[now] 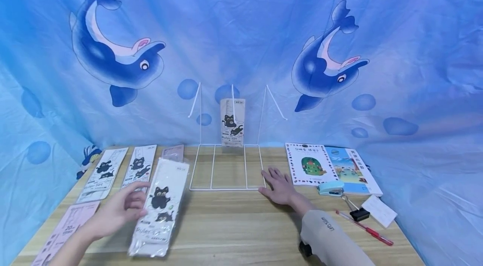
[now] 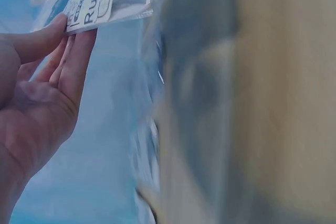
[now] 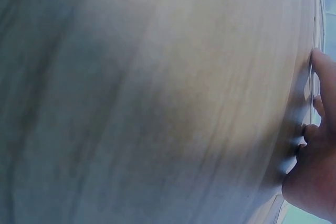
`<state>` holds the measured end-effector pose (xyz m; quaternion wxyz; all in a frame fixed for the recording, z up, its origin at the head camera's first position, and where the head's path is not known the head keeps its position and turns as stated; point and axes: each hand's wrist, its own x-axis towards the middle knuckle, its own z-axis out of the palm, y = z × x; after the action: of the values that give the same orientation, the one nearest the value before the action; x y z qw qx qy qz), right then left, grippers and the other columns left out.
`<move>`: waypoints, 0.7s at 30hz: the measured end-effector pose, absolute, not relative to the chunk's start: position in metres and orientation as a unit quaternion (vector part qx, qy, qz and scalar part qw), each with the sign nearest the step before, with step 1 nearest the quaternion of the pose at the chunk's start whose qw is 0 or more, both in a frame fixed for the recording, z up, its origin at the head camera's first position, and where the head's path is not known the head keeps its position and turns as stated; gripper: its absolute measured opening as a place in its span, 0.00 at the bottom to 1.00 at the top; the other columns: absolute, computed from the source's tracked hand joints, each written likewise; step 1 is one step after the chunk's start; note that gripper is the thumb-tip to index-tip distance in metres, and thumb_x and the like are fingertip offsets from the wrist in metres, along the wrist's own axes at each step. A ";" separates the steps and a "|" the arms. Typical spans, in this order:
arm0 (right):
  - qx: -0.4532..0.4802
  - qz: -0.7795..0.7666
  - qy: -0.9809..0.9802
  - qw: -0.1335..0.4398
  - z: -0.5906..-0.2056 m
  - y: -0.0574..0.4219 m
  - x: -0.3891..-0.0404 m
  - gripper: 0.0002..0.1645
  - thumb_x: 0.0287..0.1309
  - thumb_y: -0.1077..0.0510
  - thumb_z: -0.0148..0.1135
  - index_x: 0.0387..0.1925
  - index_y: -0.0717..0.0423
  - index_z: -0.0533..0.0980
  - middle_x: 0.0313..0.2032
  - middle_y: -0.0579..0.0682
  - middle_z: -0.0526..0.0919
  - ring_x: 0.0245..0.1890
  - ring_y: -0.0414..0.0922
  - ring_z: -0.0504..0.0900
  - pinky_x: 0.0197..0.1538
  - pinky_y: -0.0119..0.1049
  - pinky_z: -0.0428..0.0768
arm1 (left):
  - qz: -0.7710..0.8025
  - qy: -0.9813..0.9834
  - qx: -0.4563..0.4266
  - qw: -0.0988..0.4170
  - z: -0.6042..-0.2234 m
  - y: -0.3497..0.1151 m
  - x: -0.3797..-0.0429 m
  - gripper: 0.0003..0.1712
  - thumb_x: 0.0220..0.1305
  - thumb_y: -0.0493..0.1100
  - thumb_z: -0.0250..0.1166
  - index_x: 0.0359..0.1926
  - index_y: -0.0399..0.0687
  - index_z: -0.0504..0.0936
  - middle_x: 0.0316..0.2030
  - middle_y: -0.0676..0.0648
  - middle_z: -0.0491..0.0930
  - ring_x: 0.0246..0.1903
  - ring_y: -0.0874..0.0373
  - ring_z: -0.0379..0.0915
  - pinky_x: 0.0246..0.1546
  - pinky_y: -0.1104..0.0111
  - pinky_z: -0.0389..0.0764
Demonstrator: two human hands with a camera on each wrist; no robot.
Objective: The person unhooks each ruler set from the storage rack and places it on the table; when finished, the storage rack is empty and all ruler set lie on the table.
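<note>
My left hand [image 1: 120, 209] pinches the left edge of a ruler set [image 1: 160, 209] in a clear plastic packet with black cats on it. In the left wrist view, thumb and fingers meet at the packet's edge. My right hand [image 1: 280, 186] lies with spread fingers on the table by the front right corner of a white wire rack [image 1: 230, 189], its fingertips at the wire. Another ruler set [image 1: 232, 125] hangs from the rack's middle prong. In the right wrist view, only part of the right hand [image 3: 317, 156] shows, low against the wood.
Two cat ruler sets [image 1: 102, 174] [image 1: 138, 165] and pink packets [image 1: 69, 228] lie at the left. At the right are two booklets [image 1: 310, 164] [image 1: 351, 169], a stapler [image 1: 331, 188], a binder clip [image 1: 359, 214], a red pen [image 1: 366, 228] and white notes [image 1: 379, 210]. A dolphin curtain [image 1: 241, 27] hangs behind.
</note>
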<state>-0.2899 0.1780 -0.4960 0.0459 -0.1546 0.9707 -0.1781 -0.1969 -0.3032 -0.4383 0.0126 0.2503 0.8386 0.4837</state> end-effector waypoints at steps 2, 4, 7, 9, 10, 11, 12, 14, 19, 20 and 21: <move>-0.158 -0.176 0.971 0.044 -0.498 0.179 -0.291 0.41 0.66 0.35 0.49 0.73 0.49 0.56 0.75 0.60 0.52 0.76 0.61 0.48 0.75 0.66 0.45 | 0.500 0.824 0.264 0.033 -0.444 -0.320 -0.189 0.44 0.54 0.29 0.65 0.69 0.30 0.53 0.38 0.42 0.79 0.35 0.64 0.81 0.35 0.70 0.86; -0.156 -0.176 0.971 0.040 -0.499 0.180 -0.291 0.41 0.65 0.35 0.49 0.73 0.48 0.57 0.75 0.60 0.52 0.76 0.61 0.48 0.75 0.67 0.45 | 0.518 0.808 0.275 0.051 -0.450 -0.334 -0.184 0.44 0.56 0.28 0.63 0.69 0.29 0.49 0.36 0.47 0.77 0.33 0.61 0.80 0.32 0.68 0.85; -0.150 -0.178 0.972 0.039 -0.499 0.181 -0.291 0.40 0.66 0.36 0.50 0.73 0.48 0.57 0.75 0.60 0.52 0.77 0.60 0.48 0.75 0.66 0.45 | 0.524 0.802 0.282 0.053 -0.459 -0.351 -0.177 0.45 0.56 0.27 0.62 0.69 0.28 0.47 0.34 0.51 0.76 0.31 0.61 0.78 0.29 0.68 0.84; -0.149 -0.176 0.972 0.041 -0.499 0.180 -0.291 0.40 0.66 0.36 0.49 0.73 0.47 0.57 0.75 0.59 0.52 0.77 0.60 0.48 0.76 0.66 0.45 | 0.529 0.800 0.276 0.066 -0.464 -0.362 -0.173 0.45 0.57 0.27 0.62 0.70 0.30 0.47 0.34 0.51 0.77 0.32 0.61 0.79 0.30 0.68 0.84; -0.149 -0.176 0.972 0.042 -0.499 0.180 -0.290 0.40 0.66 0.36 0.49 0.73 0.47 0.57 0.76 0.59 0.52 0.77 0.60 0.48 0.76 0.66 0.45 | 0.527 0.802 0.270 0.072 -0.465 -0.367 -0.170 0.45 0.57 0.28 0.62 0.71 0.33 0.47 0.35 0.51 0.78 0.32 0.61 0.80 0.30 0.68 0.85; -0.150 -0.177 0.972 0.043 -0.499 0.180 -0.290 0.40 0.66 0.36 0.49 0.73 0.47 0.57 0.76 0.59 0.52 0.77 0.60 0.48 0.76 0.66 0.45 | 0.531 0.800 0.265 0.084 -0.467 -0.373 -0.168 0.45 0.58 0.28 0.62 0.72 0.38 0.48 0.35 0.51 0.79 0.33 0.60 0.81 0.31 0.67 0.86; -0.150 -0.176 0.972 0.044 -0.500 0.179 -0.290 0.40 0.66 0.36 0.49 0.73 0.47 0.57 0.76 0.59 0.52 0.77 0.59 0.48 0.76 0.65 0.45 | 0.534 0.798 0.259 0.099 -0.469 -0.378 -0.166 0.45 0.59 0.29 0.62 0.73 0.45 0.50 0.37 0.53 0.80 0.34 0.60 0.82 0.32 0.67 0.86; -0.152 -0.172 0.972 0.046 -0.500 0.178 -0.290 0.40 0.66 0.35 0.49 0.73 0.47 0.56 0.76 0.59 0.52 0.77 0.59 0.48 0.76 0.65 0.45 | 0.528 0.803 0.244 0.125 -0.471 -0.388 -0.161 0.45 0.60 0.30 0.61 0.72 0.63 0.52 0.39 0.55 0.82 0.34 0.61 0.83 0.34 0.69 0.86; -0.151 -0.172 0.972 0.046 -0.500 0.178 -0.290 0.41 0.66 0.34 0.48 0.73 0.46 0.56 0.76 0.58 0.51 0.77 0.59 0.48 0.76 0.64 0.45 | 0.500 0.826 0.198 0.166 -0.474 -0.405 -0.153 0.44 0.61 0.32 0.61 0.59 0.89 0.55 0.38 0.58 0.79 0.30 0.65 0.79 0.30 0.70 0.84; -0.150 -0.172 0.972 0.046 -0.500 0.178 -0.290 0.41 0.66 0.34 0.48 0.73 0.46 0.56 0.76 0.58 0.51 0.77 0.59 0.48 0.76 0.64 0.45 | 0.503 0.826 0.185 0.177 -0.473 -0.407 -0.152 0.44 0.61 0.33 0.61 0.58 0.91 0.55 0.38 0.58 0.78 0.30 0.66 0.78 0.27 0.69 0.84; -0.151 -0.170 0.973 0.046 -0.499 0.178 -0.290 0.41 0.66 0.34 0.48 0.73 0.45 0.56 0.76 0.58 0.51 0.77 0.58 0.48 0.76 0.64 0.45 | 0.507 0.824 0.171 0.188 -0.473 -0.408 -0.151 0.43 0.61 0.33 0.61 0.57 0.92 0.55 0.37 0.55 0.77 0.29 0.65 0.78 0.26 0.67 0.84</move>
<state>-0.2905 0.1778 -0.4994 0.0457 -0.1509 0.9728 -0.1698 -0.1510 -0.4081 -0.4726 0.1882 0.1707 0.8237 0.5069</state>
